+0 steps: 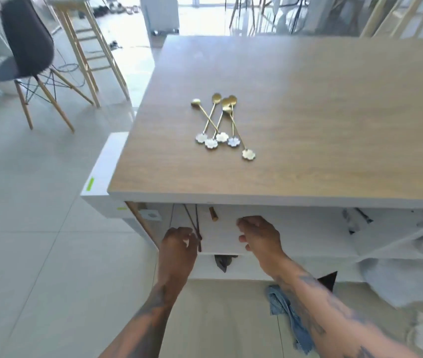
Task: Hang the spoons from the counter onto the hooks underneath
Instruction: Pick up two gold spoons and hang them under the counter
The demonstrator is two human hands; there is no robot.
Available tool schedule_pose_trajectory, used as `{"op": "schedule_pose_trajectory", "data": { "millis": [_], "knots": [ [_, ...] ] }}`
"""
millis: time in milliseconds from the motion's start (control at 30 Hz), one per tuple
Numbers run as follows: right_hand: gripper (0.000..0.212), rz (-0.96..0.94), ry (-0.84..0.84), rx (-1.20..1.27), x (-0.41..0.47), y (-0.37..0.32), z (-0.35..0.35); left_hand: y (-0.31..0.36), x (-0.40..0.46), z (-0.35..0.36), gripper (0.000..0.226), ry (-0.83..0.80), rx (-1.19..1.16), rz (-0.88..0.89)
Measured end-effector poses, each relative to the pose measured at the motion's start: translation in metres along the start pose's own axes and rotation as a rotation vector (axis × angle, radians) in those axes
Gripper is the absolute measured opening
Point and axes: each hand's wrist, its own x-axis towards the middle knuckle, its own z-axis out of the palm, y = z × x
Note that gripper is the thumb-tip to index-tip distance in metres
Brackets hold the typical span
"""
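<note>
Five slim gold spoons (220,122) lie in a loose, crossed bundle on the counter (308,104), a smooth pale wood-grain top with a thick white edge. Their small round bowls point away from the person; the near ends carry flat, pearly flower-shaped discs, four clustered together and one lying a little apart to the right. The bundle sits left of the counter's middle, well back from the near edge, with bare wood all round it.

Below the overhang, both bare hands are up against the white front panel (295,228). The left hand (179,244) is curled, fingers pinched near some thin dark rods (194,223) that hang from under the top — whether it actually grips them I cannot tell. The right hand (259,236) is half open, fingers bent loosely, holding nothing. Between and just above the hands a short brass-coloured peg (213,213) sticks down from the underside; the hooks themselves are hard to make out.

A crumpled blue cloth (282,313) lies on the floor by the right forearm. To the left the pale, glossy floor tiles (24,228) are open — a dark shell chair (28,42) on splayed wooden legs and a tall wooden stool (86,40) stand well clear of the counter's corner
</note>
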Motion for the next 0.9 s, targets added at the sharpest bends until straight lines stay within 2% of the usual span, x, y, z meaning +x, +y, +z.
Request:
{"op": "schedule_pose_trajectory", "data": {
  "millis": [100,200,267,333,467,633,800,900],
  "knots": [
    [0.010,0.017,0.028,-0.018,-0.066,-0.016,-0.034,0.030,-0.047,-0.054,0.014,-0.016,-0.014,0.104],
    [0.011,-0.017,-0.046,-0.116,-0.122,-0.042,-0.060,0.061,-0.079,-0.114,0.009,0.017,-0.068,0.260],
    [0.012,-0.069,-0.055,-0.135,-0.144,-0.070,-0.073,0.083,-0.080,-0.152,0.007,0.056,-0.085,0.332],
    [0.014,-0.119,0.009,-0.142,-0.151,-0.106,-0.081,0.109,-0.065,-0.186,0.006,0.116,-0.094,0.348],
    [0.020,-0.202,0.119,-0.167,-0.131,-0.176,-0.084,0.165,-0.011,-0.222,0.012,0.174,-0.103,0.210],
    [0.026,-0.196,0.139,-0.289,-0.074,-0.225,-0.074,0.206,0.051,-0.210,0.022,0.075,-0.052,0.011],
    [0.027,-0.129,0.046,-0.500,-0.023,-0.241,-0.064,0.232,0.100,-0.174,0.022,0.001,-0.039,-0.163],
    [0.012,-0.093,-0.026,-0.610,-0.006,-0.238,-0.060,0.241,0.115,-0.154,0.033,-0.048,0.017,-0.238]
  ]
}}
